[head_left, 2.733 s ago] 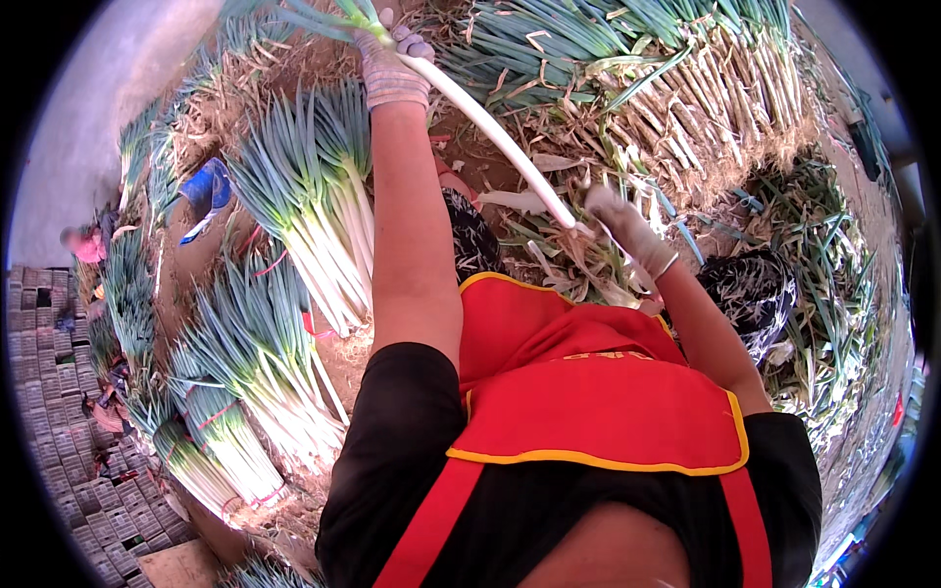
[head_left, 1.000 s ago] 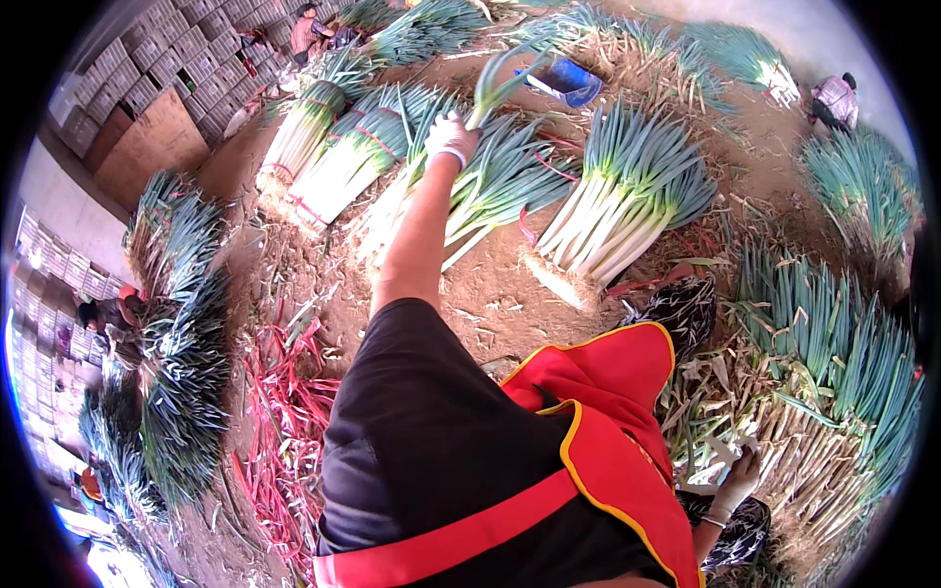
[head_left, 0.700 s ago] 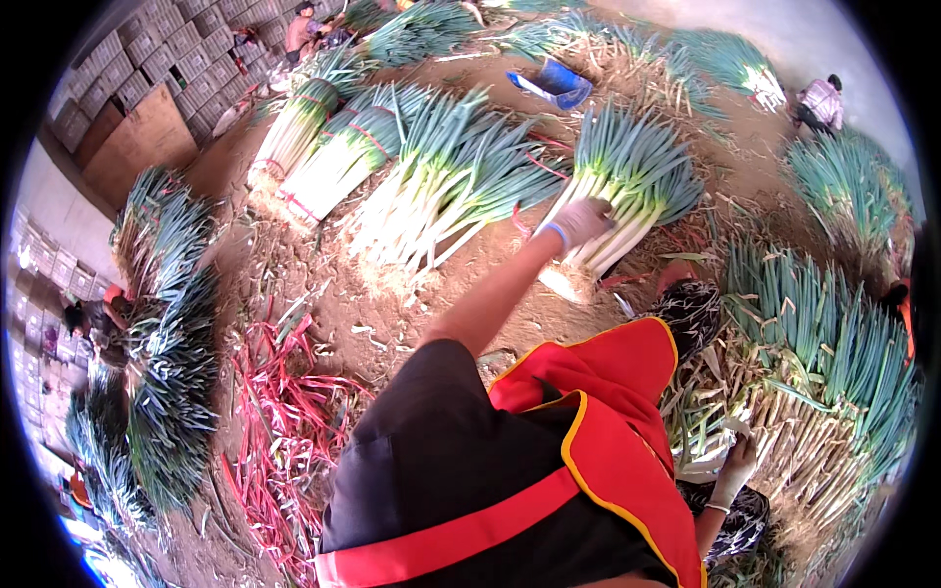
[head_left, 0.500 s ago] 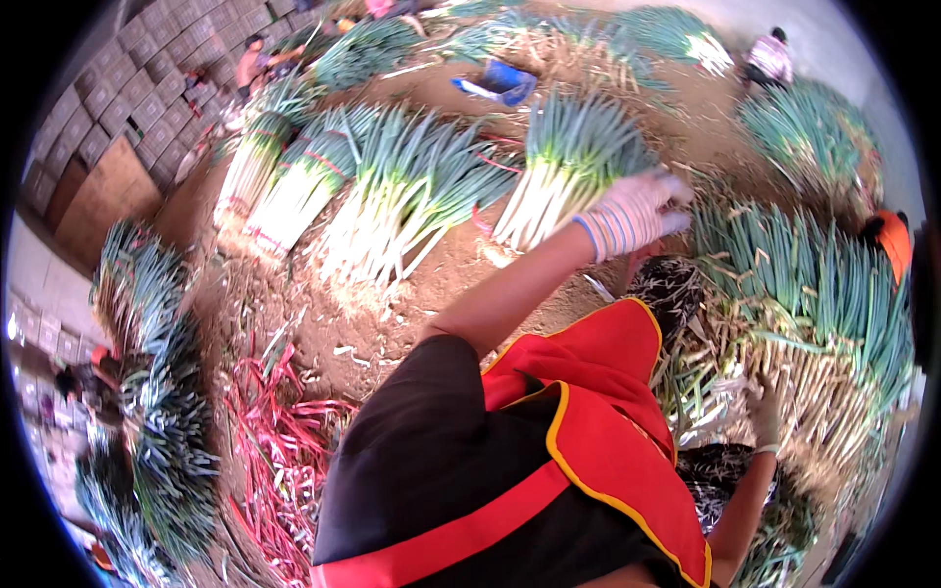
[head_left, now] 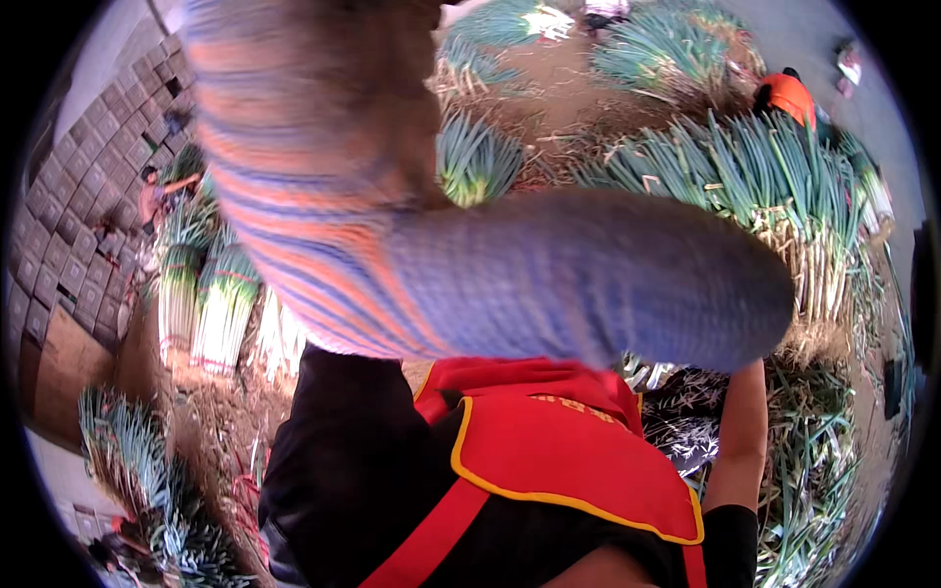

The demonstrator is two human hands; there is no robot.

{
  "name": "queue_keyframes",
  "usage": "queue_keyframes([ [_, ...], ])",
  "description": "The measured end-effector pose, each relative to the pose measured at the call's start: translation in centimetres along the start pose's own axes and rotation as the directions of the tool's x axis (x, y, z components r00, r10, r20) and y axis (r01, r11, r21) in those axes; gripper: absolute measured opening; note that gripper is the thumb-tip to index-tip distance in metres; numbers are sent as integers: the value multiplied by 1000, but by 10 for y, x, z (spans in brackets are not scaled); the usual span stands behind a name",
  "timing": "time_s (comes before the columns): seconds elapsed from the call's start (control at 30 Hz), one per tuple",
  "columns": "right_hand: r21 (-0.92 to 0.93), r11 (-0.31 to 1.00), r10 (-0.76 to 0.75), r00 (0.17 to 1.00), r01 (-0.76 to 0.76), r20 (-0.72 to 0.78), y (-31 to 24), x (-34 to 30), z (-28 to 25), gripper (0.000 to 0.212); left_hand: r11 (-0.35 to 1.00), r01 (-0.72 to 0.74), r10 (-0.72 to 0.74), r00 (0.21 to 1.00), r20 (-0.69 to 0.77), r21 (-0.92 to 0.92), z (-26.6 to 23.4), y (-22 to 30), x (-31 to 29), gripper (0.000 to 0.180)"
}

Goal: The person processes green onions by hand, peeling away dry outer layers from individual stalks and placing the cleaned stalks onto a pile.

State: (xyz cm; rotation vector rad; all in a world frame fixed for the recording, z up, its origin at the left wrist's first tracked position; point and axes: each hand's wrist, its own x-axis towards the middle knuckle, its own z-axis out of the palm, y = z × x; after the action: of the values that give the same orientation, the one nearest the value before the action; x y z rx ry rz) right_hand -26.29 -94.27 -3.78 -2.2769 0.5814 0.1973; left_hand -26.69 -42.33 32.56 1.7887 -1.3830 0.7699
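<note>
Well beyond the gloved left fingers (head_left: 608,279) lie green onions (head_left: 730,176).

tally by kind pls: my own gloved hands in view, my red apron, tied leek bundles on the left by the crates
Left hand, gloved: 1 (right hand hidden)
Red apron: 1
Tied leek bundles: 2
Total: 4

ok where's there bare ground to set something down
Brown earth floor at the top looks barest, between the spread pile of green stalks on its right and the leafy green bundle to its lower left. Crowded at right: a long row of pale-stemmed green stalks above loose green leaf scraps. The left hand, gloved in blue-and-orange stripes, hides the middle.
</note>
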Motion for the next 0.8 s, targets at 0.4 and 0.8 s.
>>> queue_keyframes([
  [0.4,99,992,69,997,-72,27,-18,6,-12,37,997,4,16,970,244,-82,37,-27,-4,52],
  [0.8,47,999,-26,1000,25,11,7,32,-3,43,991,3,-67,883,-465,-137,39,-71,2,57],
])
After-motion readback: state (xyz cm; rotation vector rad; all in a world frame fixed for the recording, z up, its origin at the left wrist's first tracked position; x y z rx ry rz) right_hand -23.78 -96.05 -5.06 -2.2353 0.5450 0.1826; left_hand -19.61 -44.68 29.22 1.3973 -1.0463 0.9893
